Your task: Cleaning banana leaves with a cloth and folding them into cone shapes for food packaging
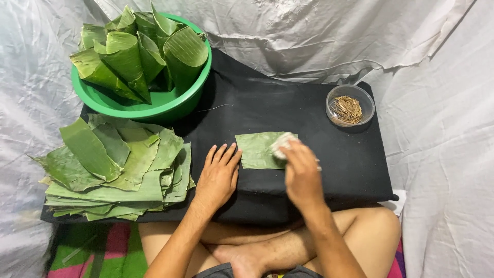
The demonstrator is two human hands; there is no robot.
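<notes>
Backdrop: crumpled white sheeting (319, 36) hangs behind and to both sides of the work area.
Desk: a low desk draped in black cloth (288, 103) stands in front of a person seated cross-legged, bare knees tucked just beneath its near edge.
Leaf stack: a loose pile of flat green leaf pieces (118, 170) covers the desk's left end, its edges overhanging.
Basin: a round green basin (170, 105) sits at the far left corner, filled with leaves rolled into cones (136, 54).
Single leaf: one squarish leaf piece (256, 149) lies flat at the desk's centre, between the two hands.
Left hand (218, 175): released, fingers spread, palm flat on the black cloth just left of the single leaf, fingertips at its edge.
Right hand (302, 172): clenched around a small white wad of cloth (283, 143), pressing it on the leaf's right edge.
Glass bowl: a small clear bowl (350, 105) at the far right holds a bundle of thin brown sticks (347, 109), well apart from both hands.
</notes>
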